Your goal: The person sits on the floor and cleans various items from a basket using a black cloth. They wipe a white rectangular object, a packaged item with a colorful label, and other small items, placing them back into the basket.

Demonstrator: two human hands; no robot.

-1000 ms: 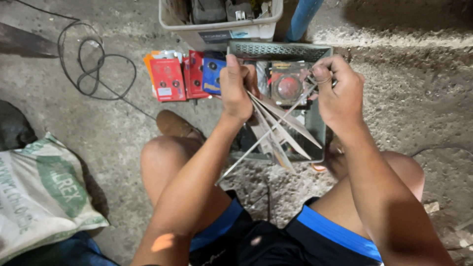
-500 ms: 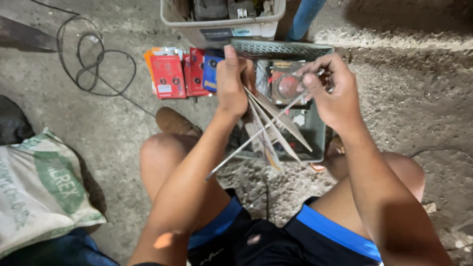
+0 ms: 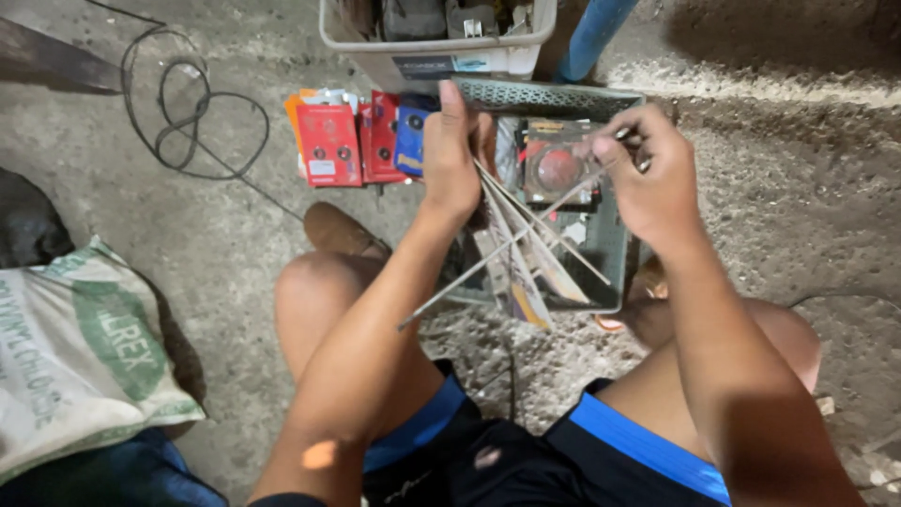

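My left hand point(image 3: 452, 155) grips a fanned bundle of thin metal rods point(image 3: 530, 249) that slant down and to the right. My right hand point(image 3: 649, 174) pinches the upper end of a single long rod point(image 3: 488, 263), which runs down-left across the bundle. Both hands are raised over a grey perforated plastic basket point(image 3: 563, 99) on the ground between my knees. Inside the basket lies a packet with a round red part point(image 3: 556, 167).
Red and blue flat packets point(image 3: 361, 141) lie left of the basket. A white plastic box point(image 3: 441, 56) of parts and a blue pipe point(image 3: 593, 33) stand behind it. A black cable point(image 3: 183, 113) coils at upper left. A printed sack point(image 3: 80, 347) lies at left.
My right hand has drawn the single rod a little up and to the right, out of the bundle. My left hand has stayed closed around the bundle, nearly still.
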